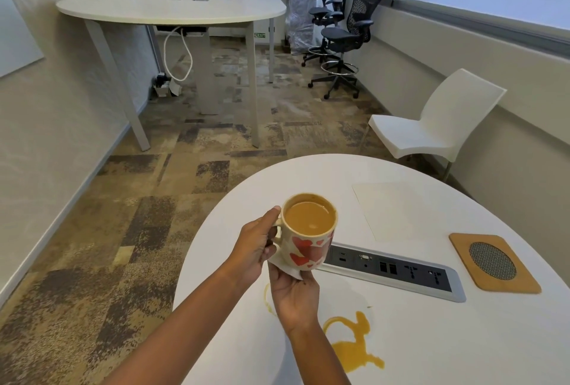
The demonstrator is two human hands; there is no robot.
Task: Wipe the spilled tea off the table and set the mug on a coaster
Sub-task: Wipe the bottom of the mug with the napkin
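My left hand (254,245) grips the handle of a cream mug (310,232) with red hearts, full of milky tea, held above the white table (431,338). Under the mug's base, my right hand (294,295) holds a white tissue (285,264) against the bottom of the mug. A yellow-brown tea spill (354,350) with a ring-shaped stain lies on the table just below my hands. A square wooden coaster (493,262) with a mesh centre lies at the right.
A grey socket panel (398,270) is set into the table between mug and coaster. A white sheet (398,208) lies behind it. A white chair (438,119) stands beyond the table; another table and office chairs are farther back.
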